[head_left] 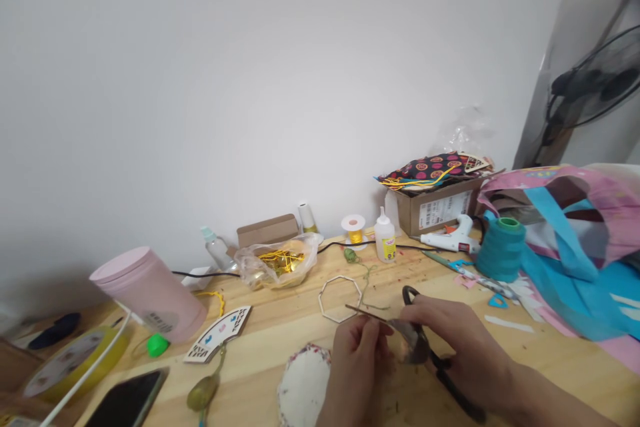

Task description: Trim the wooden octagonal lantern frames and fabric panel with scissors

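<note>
My right hand (455, 337) grips a pair of scissors (413, 341) by the black handles. One thin blade points left above my left fingertips; the blades look spread. My left hand (356, 363) is closed in a pinch just under that blade, and whatever its fingers hold is hidden. Just beyond the left hand lies a pale octagonal frame (321, 307), with a green cord (369, 278) beside it. A white round piece with a speckled, scalloped edge (304, 383) lies left of my left wrist, partly covered by it.
A fan-shaped panel (219, 335), a phone (131, 398) and a pink cup (150, 293) are on the left. Behind are a plastic bag of yellow cords (280, 261) and a glue bottle (385, 240). Rightward sit a glue gun (453, 238), teal thread cone (501, 252) and cardboard box (440, 208).
</note>
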Motion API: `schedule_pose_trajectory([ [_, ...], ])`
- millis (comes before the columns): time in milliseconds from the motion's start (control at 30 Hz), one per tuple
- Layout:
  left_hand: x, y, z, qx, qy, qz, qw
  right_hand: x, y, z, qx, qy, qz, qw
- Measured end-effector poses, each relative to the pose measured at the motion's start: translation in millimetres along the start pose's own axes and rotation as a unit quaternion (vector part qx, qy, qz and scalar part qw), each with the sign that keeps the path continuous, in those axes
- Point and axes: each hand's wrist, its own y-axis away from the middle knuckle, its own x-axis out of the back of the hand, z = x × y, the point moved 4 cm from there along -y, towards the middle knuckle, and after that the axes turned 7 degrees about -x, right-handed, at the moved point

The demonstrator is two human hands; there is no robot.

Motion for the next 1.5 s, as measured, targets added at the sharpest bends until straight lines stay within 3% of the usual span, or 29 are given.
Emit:
schedule_pose_trajectory([
  [133,-0.1,1.7,3.2,0.035,0.038,0.027,0.998,-4.9,5.0,-4.9,0.031,0.084,-0.027,0.996],
  [233,-0.7,2.4,7.1,0.04,0.016,0.016,0.999,-7.4,5.8,-3.3,0.019,0.055,-0.028,0.998],
  [333,-0.3,3.1,6.1,0.024,-0.035,-0.009,0.999,-1.4,1.1,9.0,-0.084,-0.044,0.054,0.994],
  [433,0.3,5.4,2.8,0.009,-0.102,-0.032,0.994,7.5,-3.3,23.8,-0.184,-0.129,0.144,0.964],
  [533,-1.5,8.8,5.6,-0.017,-0.155,-0.064,0.986,12.2,-6.8,34.5,-0.245,-0.199,0.163,0.935],
  [667,-8.2,11.4,12.8,-0.031,-0.149,-0.129,0.98,12.8,-8.5,40.7,-0.282,-0.254,0.148,0.913],
  [800,-4.5,5.7,12.0,-0.023,-0.069,-0.06,0.996,8.8,-8.5,38.8,-0.291,-0.296,0.127,0.901],
  [867,-3.8,2.9,8.9,-0.012,-0.028,-0.051,0.998,6.9,-8.4,35.8,-0.286,-0.295,0.122,0.903],
  [933,-4.1,2.0,8.5,-0.012,-0.031,-0.067,0.997,5.8,-8.6,31.5,-0.262,-0.257,0.118,0.923],
  [1067,-2.1,7.1,14.8,-0.035,-0.112,-0.064,0.991,4.0,-9.0,21.0,-0.152,-0.156,0.109,0.97],
  [1167,-9.6,14.6,19.7,-0.131,-0.214,-0.105,0.962,6.1,-8.5,22.1,-0.129,-0.13,0.147,0.972],
  [1267,-21.7,20.6,14.0,-0.184,-0.234,-0.171,0.939,7.5,-9.0,31.5,-0.186,-0.167,0.177,0.952],
  [1400,-18.6,16.8,2.6,-0.07,-0.158,-0.138,0.975,3.7,-9.1,39.9,-0.251,-0.245,0.171,0.921],
  [1500,-10.2,11.7,3.8,-0.009,-0.092,-0.088,0.992,2.2,-7.8,37.8,-0.249,-0.233,0.168,0.925],
])
